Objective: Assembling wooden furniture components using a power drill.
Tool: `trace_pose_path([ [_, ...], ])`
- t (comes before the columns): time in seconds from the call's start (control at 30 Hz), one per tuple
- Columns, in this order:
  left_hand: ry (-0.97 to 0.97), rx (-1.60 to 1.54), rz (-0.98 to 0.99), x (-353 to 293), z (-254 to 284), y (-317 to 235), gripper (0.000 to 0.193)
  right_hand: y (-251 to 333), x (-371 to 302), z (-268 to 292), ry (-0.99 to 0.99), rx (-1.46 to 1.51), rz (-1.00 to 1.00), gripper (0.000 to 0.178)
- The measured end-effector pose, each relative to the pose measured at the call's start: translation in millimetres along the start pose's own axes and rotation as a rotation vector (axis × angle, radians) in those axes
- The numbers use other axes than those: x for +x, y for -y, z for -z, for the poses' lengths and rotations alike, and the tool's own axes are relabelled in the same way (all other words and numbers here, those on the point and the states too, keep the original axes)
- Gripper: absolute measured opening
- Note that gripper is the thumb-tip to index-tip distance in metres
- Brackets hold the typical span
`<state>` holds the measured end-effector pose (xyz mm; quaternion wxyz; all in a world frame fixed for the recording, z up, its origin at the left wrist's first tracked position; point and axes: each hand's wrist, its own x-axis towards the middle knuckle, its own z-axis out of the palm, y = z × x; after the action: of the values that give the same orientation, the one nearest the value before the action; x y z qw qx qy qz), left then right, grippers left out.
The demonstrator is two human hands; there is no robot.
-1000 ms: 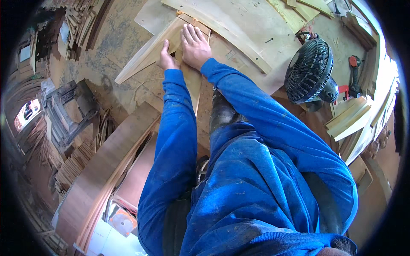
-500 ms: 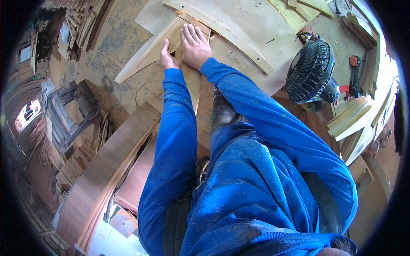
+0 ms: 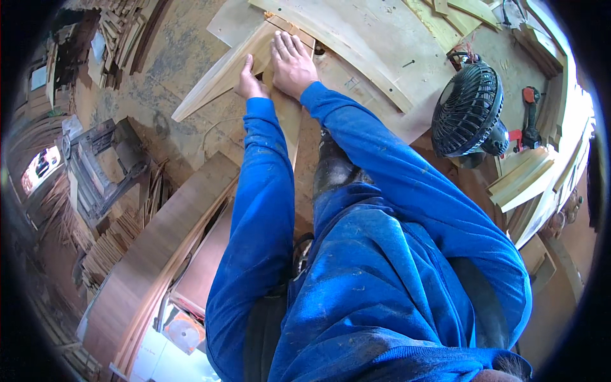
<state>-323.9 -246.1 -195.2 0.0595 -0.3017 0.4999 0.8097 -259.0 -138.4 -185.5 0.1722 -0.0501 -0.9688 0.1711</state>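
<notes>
My right hand (image 3: 293,66) lies flat with its fingers stretched over the far end of a pale wooden board (image 3: 285,121). Close on its left, my left hand (image 3: 252,81) rests at the wood with one digit pointing away from me; its other fingers are mostly hidden. A tapered pale board (image 3: 216,84) slants from there toward the left. Beyond the hands, a long wooden strip (image 3: 356,67) runs diagonally across a light work surface (image 3: 375,38). A dark hole (image 3: 319,48) shows just right of my right fingertips.
A black fan (image 3: 468,109) stands at the right, with a dark and red power tool (image 3: 530,114) beyond it. Stacked boards (image 3: 525,178) lie at the far right. A long brown panel (image 3: 162,248) slants at the lower left; a dark metal frame (image 3: 108,165) stands farther left.
The view has shifted slightly, so the fan and strip sit a little farther right. The dark hole beside my right fingers is more exposed. Both hands keep nearly the same pose.
</notes>
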Motion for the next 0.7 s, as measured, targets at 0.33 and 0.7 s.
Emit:
trace_pose_path([
  [0.33, 0.08, 0.067, 0.122, -14.6, 16.4, -26.4, 0.039, 16.3, -6.4, 6.1, 0.015, 0.076, 0.01, 0.063],
  [0.7, 0.1, 0.072, 0.208, -153.3, 80.4, 63.0, 0.035, -7.0, -150.1, 117.5, 0.154, 0.225, -0.073, 0.059],
])
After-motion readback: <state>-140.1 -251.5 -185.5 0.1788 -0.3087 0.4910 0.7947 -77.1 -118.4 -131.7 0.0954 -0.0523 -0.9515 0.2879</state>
